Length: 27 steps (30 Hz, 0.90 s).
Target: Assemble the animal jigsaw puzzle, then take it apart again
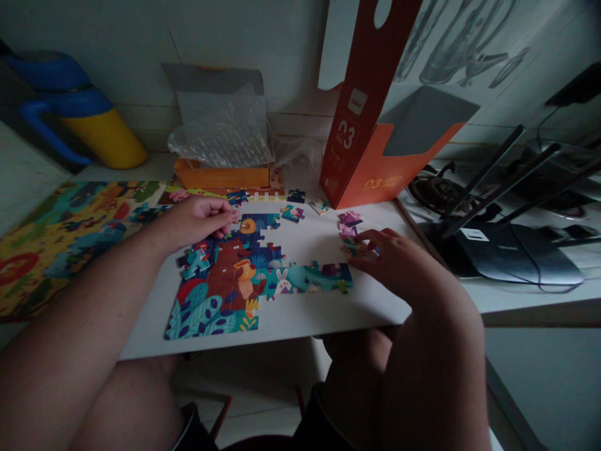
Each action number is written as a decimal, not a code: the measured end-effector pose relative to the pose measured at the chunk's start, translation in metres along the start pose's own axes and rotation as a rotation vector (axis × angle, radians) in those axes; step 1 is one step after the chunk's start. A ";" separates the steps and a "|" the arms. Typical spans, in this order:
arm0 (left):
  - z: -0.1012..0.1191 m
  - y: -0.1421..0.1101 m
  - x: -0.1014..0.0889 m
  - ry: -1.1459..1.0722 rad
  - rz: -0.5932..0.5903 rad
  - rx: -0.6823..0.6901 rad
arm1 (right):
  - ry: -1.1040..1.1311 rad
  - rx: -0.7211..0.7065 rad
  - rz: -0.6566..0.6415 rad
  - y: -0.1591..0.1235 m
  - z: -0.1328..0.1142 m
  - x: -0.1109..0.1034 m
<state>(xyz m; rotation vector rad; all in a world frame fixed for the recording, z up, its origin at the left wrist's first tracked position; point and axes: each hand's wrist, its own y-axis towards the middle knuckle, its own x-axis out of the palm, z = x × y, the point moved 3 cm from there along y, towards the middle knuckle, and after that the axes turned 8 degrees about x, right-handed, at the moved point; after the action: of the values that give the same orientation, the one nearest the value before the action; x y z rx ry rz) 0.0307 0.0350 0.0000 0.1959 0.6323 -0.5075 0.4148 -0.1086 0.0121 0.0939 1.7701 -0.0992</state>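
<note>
Where a jigsaw piece (354, 249) lies at the fingertips of the right hand (390, 255), pinch unclear, expect light, stiff card, best held by edges; left hand (198, 219) curled, contents unclear.

Between the left hand (201, 219) and the right hand (387, 257), the tabletop (305, 241) offers free room for passing. Behind, the tall orange carton (354, 163) and the open box (225, 177) close the way; the router (526, 257) obstructs the right side.

There was one left hand (200, 220), one right hand (392, 260), one part-made puzzle (230, 266), one big box (345, 163), one small box (223, 178), one jug (106, 134) and one black router (502, 254). At least three loose pieces (293, 213) lay around.
</note>
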 end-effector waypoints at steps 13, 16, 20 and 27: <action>0.003 -0.001 0.000 -0.011 0.007 0.005 | -0.017 0.104 -0.076 0.003 0.009 0.001; 0.004 -0.001 0.001 -0.012 0.009 -0.009 | 0.051 0.127 -0.085 0.001 0.012 -0.001; 0.001 0.000 0.000 -0.007 0.006 -0.013 | 0.201 0.033 -0.076 -0.003 0.010 -0.009; 0.004 0.000 0.001 -0.015 0.004 0.010 | 0.323 -0.083 -0.178 -0.016 0.003 -0.023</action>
<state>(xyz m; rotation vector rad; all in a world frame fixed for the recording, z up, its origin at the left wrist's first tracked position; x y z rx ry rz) 0.0335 0.0330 0.0029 0.2022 0.6143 -0.5080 0.4202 -0.1246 0.0346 -0.1145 2.1007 -0.1449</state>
